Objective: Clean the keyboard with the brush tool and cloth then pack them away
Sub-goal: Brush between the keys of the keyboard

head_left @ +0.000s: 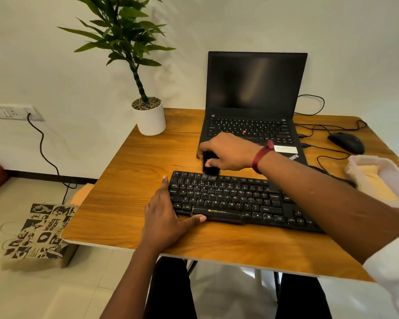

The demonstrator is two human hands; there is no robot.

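- Head view, nearest first: the left hand (164, 217) lay flat on the table (124, 192) against the left end of the keyboard (235, 201). Its fingers were straight and together, the thumb spread along the front edge. It only braced, so I judged a hard stroke could have slid the keyboard to the right.
- The keyboard sat mid-table, its right end hidden under the forearm, which might have dragged on the keys there.
- The right hand (228, 155) gripped the brush (209, 168), fingers curled round its dark body and bristles on the top key row. Too much pressure could have popped a keycap, or swept dust towards the laptop (256, 88) just behind.
- The clear pouch (378, 178) at the right held something yellowish, perhaps the cloth. It lay near the table edge, where an elbow could have knocked it off.
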